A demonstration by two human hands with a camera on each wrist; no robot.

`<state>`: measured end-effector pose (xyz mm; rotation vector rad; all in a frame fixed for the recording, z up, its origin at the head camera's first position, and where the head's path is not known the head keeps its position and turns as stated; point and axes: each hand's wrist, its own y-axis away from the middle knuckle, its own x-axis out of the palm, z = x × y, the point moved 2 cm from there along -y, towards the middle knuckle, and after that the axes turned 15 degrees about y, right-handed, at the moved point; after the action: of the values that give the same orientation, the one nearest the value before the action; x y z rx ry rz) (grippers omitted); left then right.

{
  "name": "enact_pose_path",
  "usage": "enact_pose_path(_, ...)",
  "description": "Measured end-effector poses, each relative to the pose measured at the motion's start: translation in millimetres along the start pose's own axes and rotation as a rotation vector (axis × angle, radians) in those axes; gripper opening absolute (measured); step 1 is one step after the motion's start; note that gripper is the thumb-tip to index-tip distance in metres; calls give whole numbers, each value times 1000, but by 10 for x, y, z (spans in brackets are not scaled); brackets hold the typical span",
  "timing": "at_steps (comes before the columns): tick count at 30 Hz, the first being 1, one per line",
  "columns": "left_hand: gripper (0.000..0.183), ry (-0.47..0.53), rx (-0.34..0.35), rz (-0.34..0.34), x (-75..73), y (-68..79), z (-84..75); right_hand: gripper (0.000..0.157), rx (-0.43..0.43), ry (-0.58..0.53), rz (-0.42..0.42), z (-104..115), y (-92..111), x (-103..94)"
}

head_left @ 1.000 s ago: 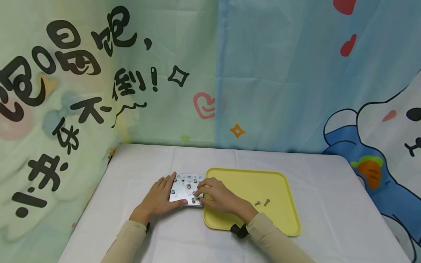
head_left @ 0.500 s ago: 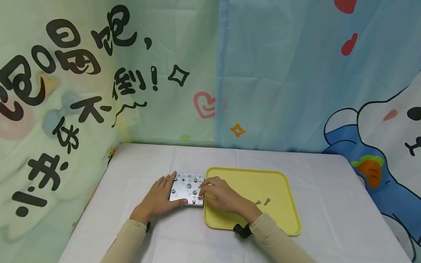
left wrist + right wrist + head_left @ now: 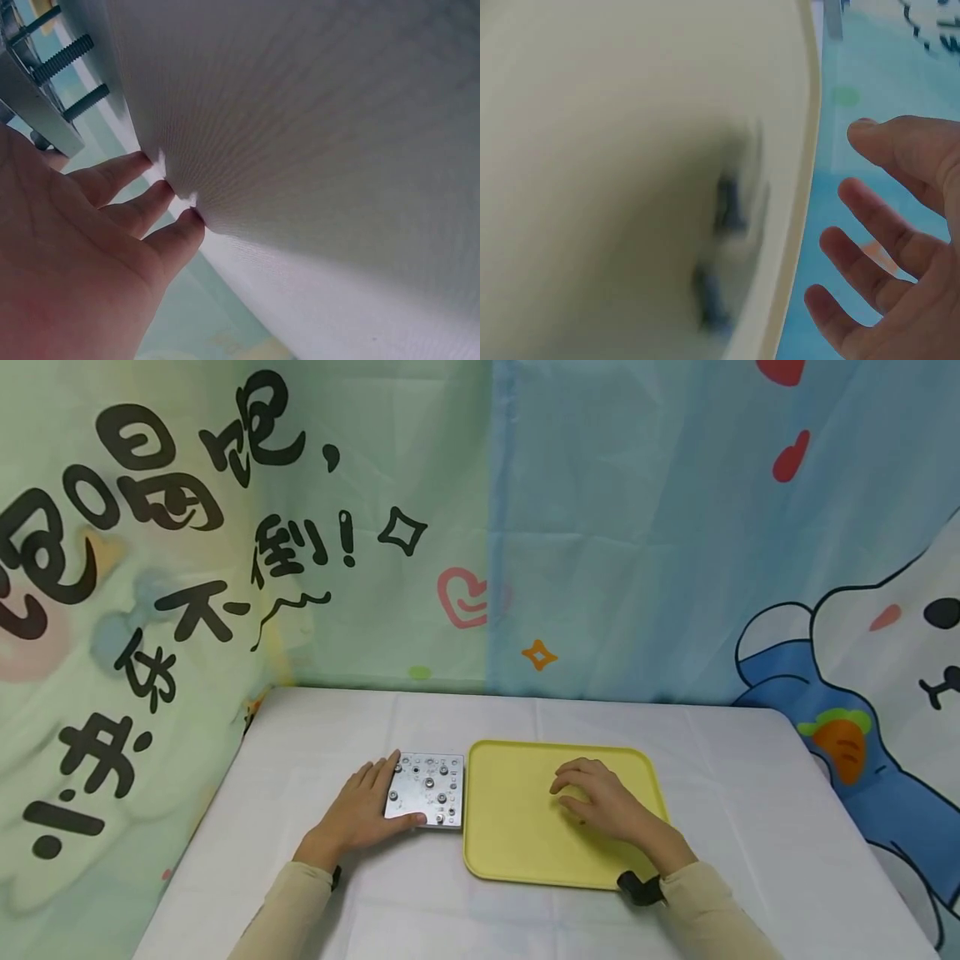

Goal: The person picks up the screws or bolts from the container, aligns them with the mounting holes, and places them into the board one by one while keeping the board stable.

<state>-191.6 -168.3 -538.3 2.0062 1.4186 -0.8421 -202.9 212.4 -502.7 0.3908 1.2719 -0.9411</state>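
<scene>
Now that my right hand (image 3: 600,802) has moved off the metal plate (image 3: 422,797) to above the yellow tray (image 3: 517,860), fingers parted and empty, work apparently shifts to two blurred shapes, probably bolts (image 3: 728,206), while my straight-fingered left hand (image 3: 362,814) alone steadies the plate on the desk (image 3: 337,727).

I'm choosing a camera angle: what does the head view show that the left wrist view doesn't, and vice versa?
Only head: the right hand over the yellow tray, and the whole top of the metal plate with its screw heads.
Only left wrist: three threaded shanks jutting below the plate, and the palm of the left hand.
Both: the left hand, the plate and the white cloth. A yellow patch in the left wrist view may be the tray.
</scene>
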Motion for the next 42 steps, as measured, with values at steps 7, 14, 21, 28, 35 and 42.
enact_pose_path(7, 114, 4, 0, -2, 1, 3, -5, 15, 69, -67, 69, -270, 216, -102)
enact_pose_path(14, 114, 4, -4, 0, -5, 4, -14, 15, 82, -66, 132, -373, 296, -95)
enact_pose_path(21, 114, 5, -5, -3, -4, 2, -4, 19, 78, -16, 141, -349, 296, -81)
enact_pose_path(28, 114, -7, -7, 2, 9, -6, 16, 18, 100, 8, 148, -319, 277, -81)
enact_pose_path(35, 115, -5, -9, 1, 4, -3, 11, 15, 77, 3, 111, -305, 252, -56)
enact_pose_path(42, 114, -1, 9, 0, -17, -2, -27, 9, 40, -71, 61, -202, 100, -19)
